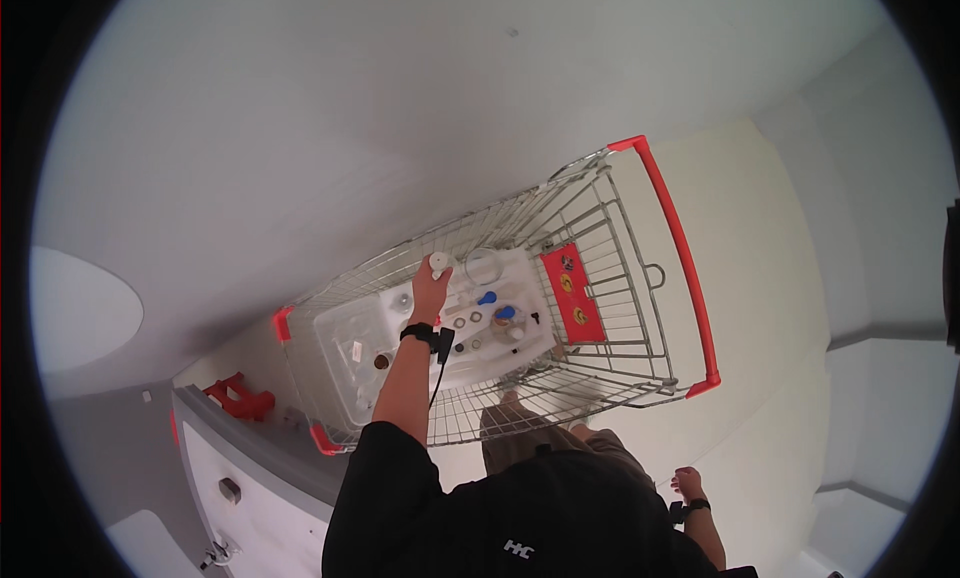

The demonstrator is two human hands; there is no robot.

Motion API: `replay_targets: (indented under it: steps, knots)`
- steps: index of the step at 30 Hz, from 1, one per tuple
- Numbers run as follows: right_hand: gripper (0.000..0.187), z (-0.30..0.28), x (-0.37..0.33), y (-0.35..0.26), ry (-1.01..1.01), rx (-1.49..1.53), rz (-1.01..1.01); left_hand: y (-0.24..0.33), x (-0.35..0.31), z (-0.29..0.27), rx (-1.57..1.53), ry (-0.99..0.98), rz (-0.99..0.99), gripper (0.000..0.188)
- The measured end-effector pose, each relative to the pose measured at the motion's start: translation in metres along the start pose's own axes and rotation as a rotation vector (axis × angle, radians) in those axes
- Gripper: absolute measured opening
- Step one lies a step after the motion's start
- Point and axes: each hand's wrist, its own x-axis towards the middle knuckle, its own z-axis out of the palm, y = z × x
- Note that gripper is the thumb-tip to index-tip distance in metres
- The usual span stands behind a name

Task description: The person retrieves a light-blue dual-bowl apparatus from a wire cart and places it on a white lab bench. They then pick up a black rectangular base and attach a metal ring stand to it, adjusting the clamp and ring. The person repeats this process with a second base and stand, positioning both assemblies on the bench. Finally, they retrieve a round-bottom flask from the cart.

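My left hand (pixel 430 296) reaches over a wire shopping cart (pixel 490 218), its fingers closed round a small white object with a round top (pixel 439 262); its exact kind is too small to tell. Below that hand, in the cart, lies a white tray (pixel 535 278) with several small items: two blue-topped pieces (pixel 487 298), some small rings (pixel 475 317) and a clear round dish (pixel 483 266). Beside it is a clear plastic tub (pixel 335 363) with a brown round piece (pixel 382 361) near its edge. My right hand (pixel 687 482) hangs low outside the cart, fingers loosely bent and apart, nothing visible in them.
The cart's red handle (pixel 680 263) stands at the right, with a red panel (pixel 573 296) on its wire flap. A grey wall (pixel 300 128) runs along the far side. A white counter (pixel 255 458) stands at lower left, near a red object (pixel 240 396).
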Motion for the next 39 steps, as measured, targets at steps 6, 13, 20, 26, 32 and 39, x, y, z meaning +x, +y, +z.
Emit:
replay_targets:
  steps: [6,13,20,26,32,39]
  knots:
    - [0.020,-0.021,0.070,-0.026,-0.119,-0.092,-0.097,0.008,-0.063,-0.070,-0.184,0.148,-0.015,0.031]
    - [0.018,-0.021,0.177,-0.086,-0.355,-0.319,-0.301,0.164,-0.237,-0.186,-0.451,0.451,-0.038,0.018]
    - [0.022,-0.015,0.364,-0.109,-0.546,-0.974,-1.108,0.265,-0.455,-0.207,-0.630,0.586,0.037,0.027]
    - [0.012,0.047,0.287,-0.140,-0.491,-1.577,-1.428,0.272,-0.581,-0.173,-0.603,0.831,-0.046,0.030]
    - [0.018,0.093,0.215,-0.143,-0.662,-1.401,-1.451,0.259,-0.648,-0.172,-0.673,0.871,-0.054,0.029]
    - [0.019,0.192,0.104,-0.150,-0.508,-1.766,-1.554,0.220,-0.716,-0.245,-0.596,0.977,0.017,0.028]
